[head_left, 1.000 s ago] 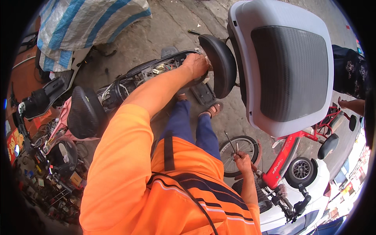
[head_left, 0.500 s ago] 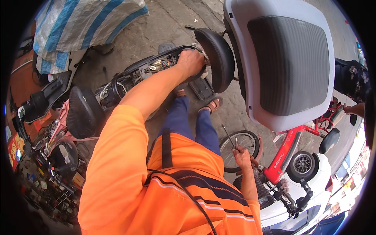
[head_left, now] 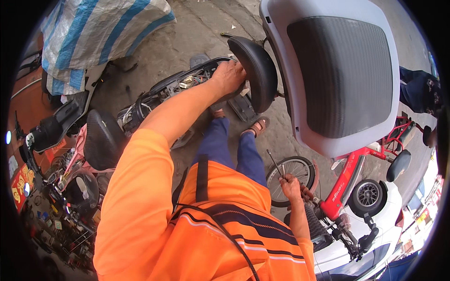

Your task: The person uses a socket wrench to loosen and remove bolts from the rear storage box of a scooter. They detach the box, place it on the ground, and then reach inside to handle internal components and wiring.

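My left hand (head_left: 228, 75) reaches into the rear of an opened scooter body (head_left: 161, 89), beside a curved black backrest pad (head_left: 257, 75). Its fingers are curled, and their tips, with whatever they grip, are hidden. Loose wires and pale connectors (head_left: 188, 82) fill the open cavity under my forearm. Lower right, my right hand (head_left: 291, 186) is closed around a slim metal tool (head_left: 274, 161); two thin shanks stick up from the fist, the longer one leaning left.
A grey-and-black top box (head_left: 340, 79) rises behind the backrest. A red bicycle (head_left: 341, 187) and a white car (head_left: 384, 210) are on the right. A black saddle (head_left: 103, 140) and a striped tarp (head_left: 108, 28) are on the left. A small tool (head_left: 227, 34) lies on the ground.
The view has shifted slightly. My left hand stays at the scooter's rear, and the right hand keeps its hold on the metal tool. The person at the far right has moved a little.
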A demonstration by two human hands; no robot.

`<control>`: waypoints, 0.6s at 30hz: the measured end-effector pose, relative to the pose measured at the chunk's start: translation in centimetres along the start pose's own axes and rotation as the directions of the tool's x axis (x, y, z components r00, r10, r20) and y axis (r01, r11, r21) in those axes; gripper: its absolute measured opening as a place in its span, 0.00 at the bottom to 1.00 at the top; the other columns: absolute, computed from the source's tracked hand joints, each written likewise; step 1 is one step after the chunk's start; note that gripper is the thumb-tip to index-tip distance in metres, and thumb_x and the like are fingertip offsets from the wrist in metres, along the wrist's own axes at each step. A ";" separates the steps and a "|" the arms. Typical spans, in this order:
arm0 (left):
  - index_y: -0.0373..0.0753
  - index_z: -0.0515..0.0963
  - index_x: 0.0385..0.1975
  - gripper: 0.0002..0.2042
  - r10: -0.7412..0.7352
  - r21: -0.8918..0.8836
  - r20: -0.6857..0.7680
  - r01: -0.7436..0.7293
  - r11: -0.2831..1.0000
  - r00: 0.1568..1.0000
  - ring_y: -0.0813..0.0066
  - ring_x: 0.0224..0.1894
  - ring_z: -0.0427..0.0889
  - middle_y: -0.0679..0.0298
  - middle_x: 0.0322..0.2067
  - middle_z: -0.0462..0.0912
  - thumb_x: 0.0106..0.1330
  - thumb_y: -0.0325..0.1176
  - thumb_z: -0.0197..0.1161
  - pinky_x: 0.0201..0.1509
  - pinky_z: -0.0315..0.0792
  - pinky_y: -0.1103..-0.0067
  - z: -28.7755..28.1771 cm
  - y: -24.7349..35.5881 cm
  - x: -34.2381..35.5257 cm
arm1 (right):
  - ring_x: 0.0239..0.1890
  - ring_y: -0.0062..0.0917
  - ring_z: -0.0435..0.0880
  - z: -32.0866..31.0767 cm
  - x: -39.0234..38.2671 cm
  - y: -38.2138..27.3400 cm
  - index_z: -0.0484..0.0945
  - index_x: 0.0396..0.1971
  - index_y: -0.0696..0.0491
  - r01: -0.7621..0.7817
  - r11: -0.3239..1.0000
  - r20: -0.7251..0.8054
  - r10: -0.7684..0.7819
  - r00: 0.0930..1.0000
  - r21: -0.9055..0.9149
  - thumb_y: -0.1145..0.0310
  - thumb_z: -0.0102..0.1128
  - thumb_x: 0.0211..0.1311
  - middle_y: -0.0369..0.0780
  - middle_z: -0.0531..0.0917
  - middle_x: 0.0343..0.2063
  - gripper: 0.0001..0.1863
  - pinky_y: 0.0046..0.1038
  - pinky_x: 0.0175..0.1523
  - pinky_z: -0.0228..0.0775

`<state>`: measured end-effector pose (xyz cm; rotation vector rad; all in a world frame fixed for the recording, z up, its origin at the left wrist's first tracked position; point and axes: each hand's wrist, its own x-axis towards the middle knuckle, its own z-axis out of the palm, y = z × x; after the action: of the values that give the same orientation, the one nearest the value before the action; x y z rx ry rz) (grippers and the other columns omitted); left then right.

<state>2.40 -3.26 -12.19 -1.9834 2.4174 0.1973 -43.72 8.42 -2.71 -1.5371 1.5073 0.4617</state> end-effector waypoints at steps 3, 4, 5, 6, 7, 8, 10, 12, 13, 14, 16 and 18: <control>0.43 0.83 0.37 0.10 -0.028 -0.080 0.370 0.062 0.995 0.928 0.62 0.41 0.84 0.60 0.38 0.83 0.62 0.37 0.56 0.39 0.77 0.67 -1.6 -0.4 1.9 | 0.26 0.32 0.79 -0.1 0.2 -0.4 0.80 0.26 0.59 -0.068 0.997 0.044 0.066 0.997 0.027 0.66 0.61 0.56 0.44 0.79 0.20 0.10 0.33 0.35 0.70; 0.43 0.83 0.37 0.10 -0.102 -0.135 0.390 0.166 0.977 0.915 0.62 0.41 0.84 0.60 0.38 0.83 0.62 0.37 0.56 0.39 0.78 0.67 -2.0 -0.2 1.8 | 0.25 0.31 0.79 -0.4 0.1 -0.6 0.80 0.26 0.59 -0.082 0.996 0.057 0.080 0.995 0.026 0.66 0.61 0.56 0.44 0.79 0.19 0.10 0.32 0.35 0.69; 0.43 0.83 0.36 0.10 -0.172 -0.188 0.414 0.268 0.945 0.894 0.62 0.41 0.84 0.60 0.38 0.83 0.62 0.37 0.56 0.39 0.78 0.67 -2.2 -0.1 1.7 | 0.24 0.31 0.79 -0.6 0.1 -0.8 0.80 0.26 0.59 -0.096 0.995 0.070 0.094 0.993 0.024 0.66 0.61 0.56 0.43 0.79 0.18 0.10 0.32 0.34 0.69; 0.43 0.83 0.36 0.10 -0.237 -0.236 0.441 0.367 0.900 0.865 0.62 0.41 0.84 0.60 0.38 0.83 0.62 0.36 0.56 0.39 0.78 0.67 -2.3 0.1 1.4 | 0.24 0.30 0.78 -0.7 0.1 -0.8 0.80 0.26 0.59 -0.110 0.994 0.083 0.108 0.991 0.023 0.66 0.61 0.56 0.43 0.79 0.18 0.10 0.32 0.34 0.69; 0.43 0.83 0.37 0.10 -0.207 -0.184 0.306 0.271 0.945 0.929 0.63 0.41 0.84 0.60 0.38 0.84 0.63 0.37 0.56 0.39 0.78 0.67 -2.3 0.2 1.0 | 0.24 0.29 0.78 -0.7 0.2 -0.5 0.80 0.26 0.59 -0.087 0.996 0.073 0.085 0.994 0.018 0.66 0.61 0.57 0.42 0.78 0.17 0.10 0.32 0.34 0.69; 0.42 0.83 0.37 0.11 -0.159 -0.115 0.168 0.180 0.977 0.973 0.63 0.40 0.85 0.59 0.38 0.84 0.63 0.37 0.55 0.39 0.78 0.66 -2.1 0.4 0.3 | 0.23 0.28 0.78 -0.5 0.3 -0.1 0.80 0.26 0.59 -0.064 0.998 0.063 0.063 0.996 0.013 0.66 0.60 0.57 0.42 0.78 0.17 0.10 0.32 0.33 0.69; 0.42 0.82 0.38 0.11 -0.053 -0.012 0.076 0.054 0.998 0.996 0.63 0.40 0.85 0.60 0.38 0.84 0.64 0.38 0.55 0.39 0.78 0.66 -1.2 0.1 -0.2 | 0.23 0.26 0.78 -0.4 0.5 0.2 0.80 0.27 0.58 -0.038 0.999 0.055 0.039 0.998 -0.001 0.66 0.60 0.57 0.42 0.78 0.16 0.10 0.31 0.33 0.69; 0.41 0.81 0.39 0.12 0.027 0.023 0.168 -0.032 0.999 0.985 0.63 0.40 0.85 0.60 0.38 0.83 0.65 0.40 0.55 0.40 0.77 0.66 -0.2 -0.9 0.2 | 0.23 0.25 0.77 -0.4 0.8 0.0 0.80 0.27 0.58 -0.033 0.999 0.060 0.034 0.998 -0.021 0.66 0.60 0.57 0.41 0.79 0.17 0.10 0.31 0.33 0.69; 0.42 0.81 0.39 0.12 -0.051 -0.060 0.293 0.071 0.996 0.955 0.63 0.41 0.84 0.60 0.39 0.83 0.64 0.39 0.55 0.40 0.77 0.66 -1.0 -0.6 0.9 | 0.23 0.25 0.77 -0.4 0.8 0.2 0.80 0.27 0.58 -0.040 0.999 0.057 0.041 0.998 -0.021 0.66 0.60 0.57 0.41 0.79 0.17 0.10 0.31 0.32 0.69; 0.42 0.81 0.39 0.12 -0.114 -0.126 0.419 0.182 0.975 0.901 0.62 0.42 0.83 0.61 0.39 0.82 0.64 0.39 0.55 0.41 0.76 0.67 -2.8 -0.3 1.7 | 0.23 0.24 0.77 -0.4 0.8 0.5 0.80 0.27 0.58 -0.046 0.999 0.053 0.047 0.997 -0.020 0.66 0.60 0.57 0.41 0.79 0.17 0.10 0.31 0.32 0.69; 0.43 0.81 0.38 0.10 -0.223 -0.205 0.438 0.338 0.918 0.871 0.62 0.42 0.82 0.60 0.40 0.81 0.62 0.38 0.57 0.41 0.76 0.68 -3.7 0.3 1.7 | 0.23 0.24 0.77 -0.3 0.9 1.0 0.80 0.27 0.58 -0.029 0.999 0.041 0.030 0.999 -0.029 0.66 0.60 0.57 0.40 0.79 0.17 0.10 0.31 0.32 0.69; 0.44 0.82 0.34 0.08 -0.352 -0.279 0.218 0.404 0.871 0.910 0.61 0.43 0.82 0.58 0.40 0.81 0.57 0.35 0.60 0.40 0.77 0.69 -2.6 0.8 0.8 | 0.23 0.24 0.77 -0.1 1.1 1.6 0.81 0.27 0.58 0.014 0.999 0.021 -0.013 1.000 -0.050 0.65 0.60 0.58 0.40 0.79 0.17 0.10 0.30 0.32 0.69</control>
<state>1.64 -4.17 -9.62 -2.4148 1.9430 0.7488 -45.03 7.90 -4.02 -1.5761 1.4787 0.5093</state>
